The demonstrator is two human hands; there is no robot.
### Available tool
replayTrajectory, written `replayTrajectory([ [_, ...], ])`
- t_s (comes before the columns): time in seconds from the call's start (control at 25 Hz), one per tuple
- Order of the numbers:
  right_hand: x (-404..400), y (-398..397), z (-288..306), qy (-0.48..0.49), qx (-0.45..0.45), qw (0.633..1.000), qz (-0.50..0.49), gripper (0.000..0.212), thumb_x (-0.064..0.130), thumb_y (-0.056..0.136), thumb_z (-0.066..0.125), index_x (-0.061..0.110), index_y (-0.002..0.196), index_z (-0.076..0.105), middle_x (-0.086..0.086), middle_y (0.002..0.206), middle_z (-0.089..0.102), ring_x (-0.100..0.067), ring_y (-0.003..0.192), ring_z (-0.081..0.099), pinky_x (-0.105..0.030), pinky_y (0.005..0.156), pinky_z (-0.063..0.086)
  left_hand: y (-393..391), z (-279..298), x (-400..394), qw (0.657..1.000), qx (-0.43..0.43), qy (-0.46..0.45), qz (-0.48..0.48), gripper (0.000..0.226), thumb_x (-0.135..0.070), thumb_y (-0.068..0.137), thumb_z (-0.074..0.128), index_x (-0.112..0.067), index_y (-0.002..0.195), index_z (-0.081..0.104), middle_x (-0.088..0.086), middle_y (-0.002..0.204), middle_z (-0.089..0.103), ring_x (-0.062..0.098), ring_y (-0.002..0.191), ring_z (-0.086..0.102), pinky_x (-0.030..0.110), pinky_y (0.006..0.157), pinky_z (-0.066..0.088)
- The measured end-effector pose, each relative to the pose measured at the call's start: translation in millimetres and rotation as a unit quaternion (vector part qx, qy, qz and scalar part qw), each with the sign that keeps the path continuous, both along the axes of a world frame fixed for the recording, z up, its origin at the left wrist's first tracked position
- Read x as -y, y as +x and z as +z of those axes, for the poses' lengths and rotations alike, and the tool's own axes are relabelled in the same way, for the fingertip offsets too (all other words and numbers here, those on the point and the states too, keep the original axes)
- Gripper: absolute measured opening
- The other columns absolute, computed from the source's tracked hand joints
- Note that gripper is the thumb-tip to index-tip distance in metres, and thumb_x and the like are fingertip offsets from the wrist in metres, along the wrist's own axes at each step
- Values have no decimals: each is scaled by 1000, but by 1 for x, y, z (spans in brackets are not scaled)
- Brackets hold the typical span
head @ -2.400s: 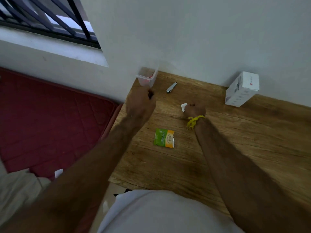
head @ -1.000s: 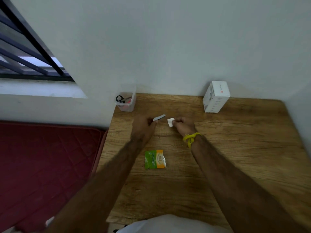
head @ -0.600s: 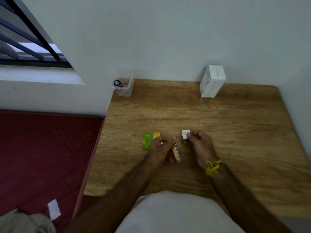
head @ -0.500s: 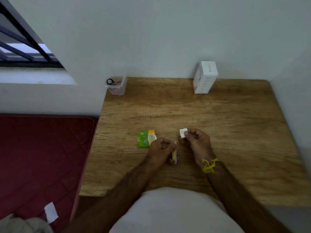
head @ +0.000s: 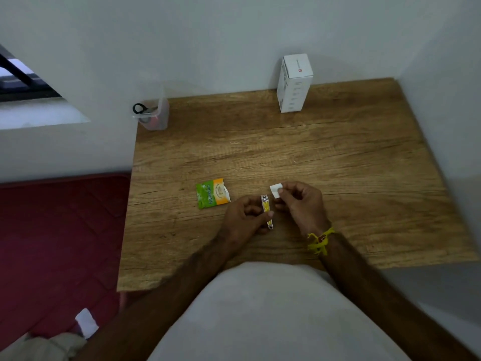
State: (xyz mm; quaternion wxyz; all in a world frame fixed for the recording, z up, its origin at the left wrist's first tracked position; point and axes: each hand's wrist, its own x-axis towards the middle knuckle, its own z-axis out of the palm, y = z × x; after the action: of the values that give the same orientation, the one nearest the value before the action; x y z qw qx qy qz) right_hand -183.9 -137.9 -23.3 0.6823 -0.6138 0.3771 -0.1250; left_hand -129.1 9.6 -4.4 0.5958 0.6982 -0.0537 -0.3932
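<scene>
Yellow nail clipper [head: 266, 211], white square [head: 275, 191]

The left forearm [head: 182, 277] and right forearm [head: 364, 277] are bare along all that shows, with fine dark hair on them. Just behind the right hand [head: 299, 204], a yellow thread band [head: 319, 239] circles the wrist. It is knotted, with frayed loose ends sticking out, and there seems to be a small reddish bit at the knot, though blur makes that uncertain. A plain white garment [head: 273, 308] covers the torso — smooth cloth, softly rounded.
</scene>
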Motion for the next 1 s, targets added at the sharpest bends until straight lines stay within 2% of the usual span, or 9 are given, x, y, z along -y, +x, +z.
replayTrajectory([
  [0.08,-3,-3,-1,-158,19,987,32,11,2,91,65,5,98,73,-3,91,74,-12,79,70,-26,73,58,0,-2,1,1000,8,6,-3,36,-7,83,77,-8,116,63,14,91,75,22,76,74,30,64,62],
  [0.16,-7,-8,-3,-319,69,942,80,12,1,90,65,7,97,72,7,93,70,-4,86,65,-18,80,51,0,-5,2,1000,17,10,-8,36,-8,83,79,-7,115,64,12,88,76,21,76,74,30,65,61],
  [0.24,-10,-11,-9,-406,90,900,129,13,0,91,63,7,98,72,4,93,67,-6,88,60,-16,82,47,0,-8,2,999,28,18,-16,35,-9,82,79,-7,114,65,10,88,76,20,78,75,32,69,62],
  [0.44,-13,-13,-21,-424,87,886,168,16,-1,93,60,6,103,70,-2,98,65,-11,92,58,-26,83,48,4,-14,-2,998,50,30,-37,35,-11,81,80,-8,114,67,9,89,77,23,83,75,35,77,62],
  [0.6,-4,-16,-28,-453,119,860,201,18,-2,93,57,3,106,69,-6,101,65,-18,96,59,-32,86,48,2,-15,-2,998,39,29,-29,35,-8,79,82,-7,110,68,11,86,76,25,81,75,31,73,61],
  [0.68,-3,-17,-30,-456,115,862,191,19,0,93,57,3,106,70,-7,102,65,-19,97,60,-35,87,49,3,-13,0,999,34,33,-27,34,-7,78,82,-7,109,68,12,86,76,23,79,75,28,70,59],
  [0.8,-3,-14,-30,-469,127,850,202,21,2,93,54,1,106,71,-9,101,65,-18,96,59,-29,87,47,4,-14,1,998,35,40,-29,33,-7,78,82,-8,107,68,13,85,76,21,76,74,27,68,59],
  [1.0,-4,-20,-30,-450,115,876,129,16,-6,90,59,-1,100,71,-8,99,66,-12,94,59,-25,86,48,2,-10,2,998,35,37,-20,35,-9,79,82,-6,111,68,10,83,76,19,73,74,23,63,57],
])
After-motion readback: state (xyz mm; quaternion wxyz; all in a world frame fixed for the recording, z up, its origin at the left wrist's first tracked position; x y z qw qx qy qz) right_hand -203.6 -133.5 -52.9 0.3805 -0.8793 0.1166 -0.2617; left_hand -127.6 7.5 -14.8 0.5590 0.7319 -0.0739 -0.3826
